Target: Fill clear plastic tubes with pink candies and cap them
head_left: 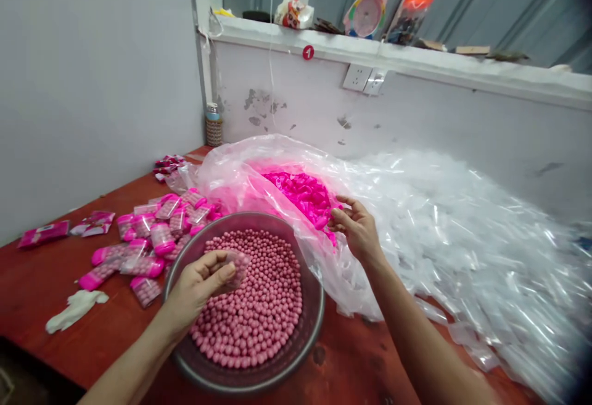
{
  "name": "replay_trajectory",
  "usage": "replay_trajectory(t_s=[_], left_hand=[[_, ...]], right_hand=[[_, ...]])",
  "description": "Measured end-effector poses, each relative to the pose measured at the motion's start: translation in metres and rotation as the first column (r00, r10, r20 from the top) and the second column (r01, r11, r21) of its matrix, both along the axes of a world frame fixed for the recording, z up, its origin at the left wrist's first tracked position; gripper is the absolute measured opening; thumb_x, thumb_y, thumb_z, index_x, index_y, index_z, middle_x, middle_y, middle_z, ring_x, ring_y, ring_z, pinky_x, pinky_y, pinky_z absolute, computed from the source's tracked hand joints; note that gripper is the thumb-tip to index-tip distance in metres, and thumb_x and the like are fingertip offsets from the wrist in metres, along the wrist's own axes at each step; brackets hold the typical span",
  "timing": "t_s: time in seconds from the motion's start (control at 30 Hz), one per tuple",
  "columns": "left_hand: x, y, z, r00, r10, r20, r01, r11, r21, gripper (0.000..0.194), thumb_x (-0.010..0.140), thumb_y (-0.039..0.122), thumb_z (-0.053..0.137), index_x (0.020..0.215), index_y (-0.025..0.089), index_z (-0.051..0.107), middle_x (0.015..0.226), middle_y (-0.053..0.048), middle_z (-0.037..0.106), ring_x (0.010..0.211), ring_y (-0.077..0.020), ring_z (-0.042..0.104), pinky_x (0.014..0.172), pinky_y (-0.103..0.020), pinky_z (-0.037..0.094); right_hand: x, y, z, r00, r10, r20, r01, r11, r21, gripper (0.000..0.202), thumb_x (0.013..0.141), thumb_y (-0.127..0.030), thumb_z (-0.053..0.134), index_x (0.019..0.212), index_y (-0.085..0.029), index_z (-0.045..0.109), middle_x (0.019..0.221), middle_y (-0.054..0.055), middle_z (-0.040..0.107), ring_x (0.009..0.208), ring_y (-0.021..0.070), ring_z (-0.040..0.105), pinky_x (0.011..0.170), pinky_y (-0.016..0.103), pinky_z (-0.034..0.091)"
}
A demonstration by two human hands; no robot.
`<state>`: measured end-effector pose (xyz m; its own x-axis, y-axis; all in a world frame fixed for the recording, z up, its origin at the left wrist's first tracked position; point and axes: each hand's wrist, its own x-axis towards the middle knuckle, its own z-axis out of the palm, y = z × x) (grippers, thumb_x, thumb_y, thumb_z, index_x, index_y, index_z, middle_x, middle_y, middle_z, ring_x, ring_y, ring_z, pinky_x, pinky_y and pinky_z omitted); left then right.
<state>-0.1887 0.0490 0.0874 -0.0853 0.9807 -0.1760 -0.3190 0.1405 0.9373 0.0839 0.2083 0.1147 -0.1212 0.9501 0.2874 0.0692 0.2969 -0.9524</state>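
My left hand [201, 285] pinches a small clear container [239, 267] with pink beads inside, over a round bowl [319, 306] of pink beads [254, 306]. My right hand [354, 226] is at the right edge of a heap of bright pink caps [303, 194] in an open plastic bag [259, 146]. Its thumb and fingers are drawn together by the caps; whether one is between them is too small to tell. Left of the bowl lies a pile of bead-filled containers with pink caps [161, 237].
Many clear empty containers [453, 226] cover the right side of the red table [342, 362]. Pink packets [46, 234] and a white glove-like scrap [76, 309] lie at left. A can [213, 124] stands in the corner, below a cluttered ledge [462, 69].
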Motion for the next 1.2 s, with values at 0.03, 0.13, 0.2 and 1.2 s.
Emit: replay_trajectory(t_s=[0.03, 0.13, 0.2, 1.2], left_hand=[[0.002, -0.001, 0.002, 1.000, -0.001, 0.010, 0.001, 1.000, 0.019, 0.021, 0.072, 0.028, 0.066, 0.091, 0.019, 0.063, 0.091, -0.002, 0.066, 0.075, -0.0121, 0.061, 0.070, -0.023, 0.051], [0.008, -0.005, 0.010, 0.997, -0.010, 0.078, 0.004, 0.997, 0.076, 0.020, 0.073, 0.026, 0.066, 0.091, 0.018, 0.063, 0.090, -0.003, 0.066, 0.076, -0.0127, 0.061, 0.071, -0.025, 0.050], [0.013, -0.007, 0.015, 0.990, -0.017, 0.137, 0.003, 0.994, 0.108, 0.021, 0.071, 0.026, 0.067, 0.089, 0.016, 0.062, 0.087, -0.004, 0.066, 0.075, -0.0130, 0.061, 0.071, -0.025, 0.050], [-0.008, -0.022, 0.010, 0.842, 0.274, -0.465, -0.070, 0.909, 0.410, 0.023, 0.079, 0.025, 0.055, 0.098, 0.020, 0.067, 0.092, -0.003, 0.070, 0.083, -0.0185, 0.062, 0.075, -0.025, 0.046]], right_hand=[[-0.007, -0.010, 0.005, 0.994, 0.065, -0.083, -0.067, 0.998, -0.016, 0.041, 0.071, -0.035, 0.063, 0.107, -0.021, 0.050, 0.063, -0.005, 0.057, 0.053, 0.0101, 0.058, 0.052, 0.023, 0.049], [-0.032, -0.037, 0.013, 0.955, 0.212, -0.208, -0.230, 0.971, -0.063, 0.029, 0.072, -0.028, 0.064, 0.098, -0.020, 0.054, 0.068, -0.003, 0.060, 0.055, 0.0097, 0.059, 0.054, 0.022, 0.049], [-0.049, -0.051, 0.014, 0.930, 0.288, -0.227, -0.313, 0.946, -0.081, 0.025, 0.073, -0.026, 0.064, 0.094, -0.020, 0.055, 0.073, -0.001, 0.062, 0.059, 0.0106, 0.060, 0.056, 0.024, 0.050], [-0.129, -0.095, 0.025, 0.612, 0.157, 0.775, -0.674, 0.616, 0.407, 0.024, 0.088, -0.022, 0.040, 0.110, -0.020, 0.050, 0.101, 0.009, 0.059, 0.095, 0.0193, 0.056, 0.078, 0.032, 0.049]])
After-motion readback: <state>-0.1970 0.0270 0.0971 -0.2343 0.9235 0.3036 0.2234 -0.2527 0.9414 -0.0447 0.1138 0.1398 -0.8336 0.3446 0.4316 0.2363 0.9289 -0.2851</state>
